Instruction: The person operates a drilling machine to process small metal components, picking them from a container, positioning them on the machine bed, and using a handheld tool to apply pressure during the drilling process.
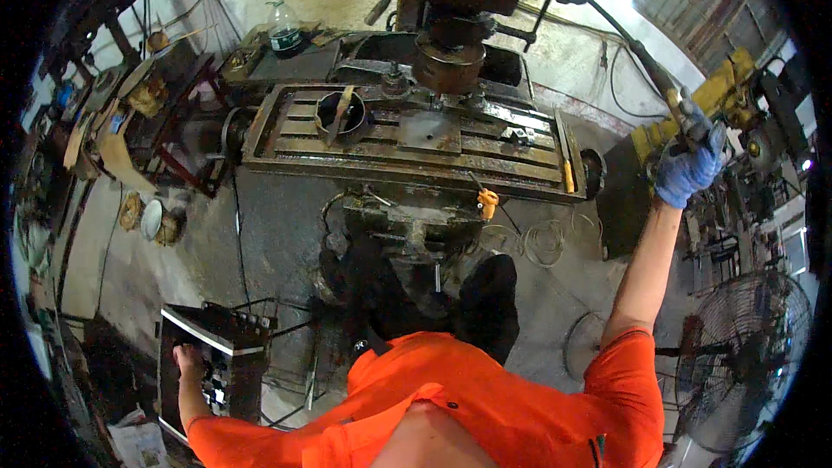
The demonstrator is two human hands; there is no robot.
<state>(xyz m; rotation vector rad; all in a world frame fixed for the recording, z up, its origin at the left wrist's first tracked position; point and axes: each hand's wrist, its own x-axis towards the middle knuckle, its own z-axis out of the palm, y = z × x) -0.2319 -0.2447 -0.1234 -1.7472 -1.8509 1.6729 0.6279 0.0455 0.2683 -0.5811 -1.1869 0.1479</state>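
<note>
Upper right, the right hand [691, 169] grips the lever [646, 61] near its end, likely for leverage; lower left, the left hand [187, 360] dips into the bin [199, 330], hold unclear.

Drill-type machine seen from above by its wearer. The right hand [691, 175], in a blue glove, grips the end of the lever [646, 56], well out to the right. The left hand [187, 360], ungloved, reaches into the bin [245, 351] at lower left, near its small parts [218, 384]; its grasp cannot be made out. The spindle [449, 61] stands above the slotted table [299, 156], which bears a can [351, 121] with a stick across its mouth, a flat plate [431, 133] and, at right, a yellow-handled tool [568, 176]. Bottle [284, 35], behind; fan [737, 364], lower right.
</note>
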